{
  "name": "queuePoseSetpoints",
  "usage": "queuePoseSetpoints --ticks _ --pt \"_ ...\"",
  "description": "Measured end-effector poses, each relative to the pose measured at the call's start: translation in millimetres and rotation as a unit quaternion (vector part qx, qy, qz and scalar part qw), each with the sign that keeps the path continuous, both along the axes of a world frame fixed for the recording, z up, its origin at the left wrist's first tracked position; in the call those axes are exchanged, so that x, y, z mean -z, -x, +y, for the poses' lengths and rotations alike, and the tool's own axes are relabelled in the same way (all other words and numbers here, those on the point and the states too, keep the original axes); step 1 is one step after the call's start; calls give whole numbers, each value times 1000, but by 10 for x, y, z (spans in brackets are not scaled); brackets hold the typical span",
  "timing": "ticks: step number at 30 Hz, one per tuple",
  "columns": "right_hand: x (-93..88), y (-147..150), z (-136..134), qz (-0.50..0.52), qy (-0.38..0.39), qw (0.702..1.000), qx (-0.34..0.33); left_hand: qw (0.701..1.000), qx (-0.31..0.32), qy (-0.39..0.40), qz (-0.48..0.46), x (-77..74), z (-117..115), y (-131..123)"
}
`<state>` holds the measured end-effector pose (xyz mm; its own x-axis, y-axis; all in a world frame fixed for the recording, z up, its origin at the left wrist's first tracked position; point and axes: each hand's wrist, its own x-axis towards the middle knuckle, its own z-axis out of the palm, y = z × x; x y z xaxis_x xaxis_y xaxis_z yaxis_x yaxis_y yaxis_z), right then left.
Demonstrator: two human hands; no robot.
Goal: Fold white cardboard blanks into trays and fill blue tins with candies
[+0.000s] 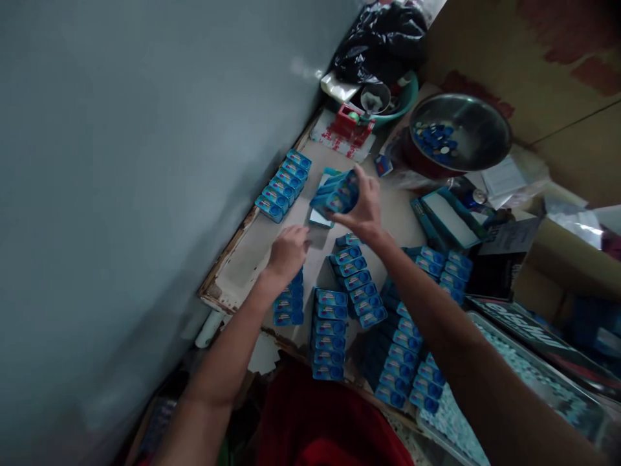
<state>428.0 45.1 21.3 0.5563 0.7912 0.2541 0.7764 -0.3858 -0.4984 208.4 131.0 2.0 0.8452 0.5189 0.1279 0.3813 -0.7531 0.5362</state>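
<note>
My right hand (365, 206) is raised over the worn table (242, 265) and grips a bundle of small blue boxes (337, 193) by its near end. My left hand (287, 254) hovers low over the table with its fingers curled, just above a short row of blue boxes (289, 303); nothing shows in it. More rows of the same blue boxes lie around: one at the far left (283, 185), one in the middle (330, 333), one slanting below my right wrist (358, 279), and several under my right forearm (402, 362).
A metal bowl with blue and white caps (458, 133) stands at the far right. A red tape dispenser (350, 122), a green basin (405, 97) and a black bag (378, 39) sit at the far end. A grey wall (145, 162) runs along the left. Trays and cartons (528, 362) crowd the right.
</note>
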Motion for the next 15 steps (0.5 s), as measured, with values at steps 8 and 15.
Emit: queuePoseSetpoints --ticks 8,15 --pt "608 -957 489 5 71 997 -23 930 263 -92 240 502 472 -1108" --pt "677 -1127 663 6 204 977 -67 928 230 -48 290 617 317 -1087"
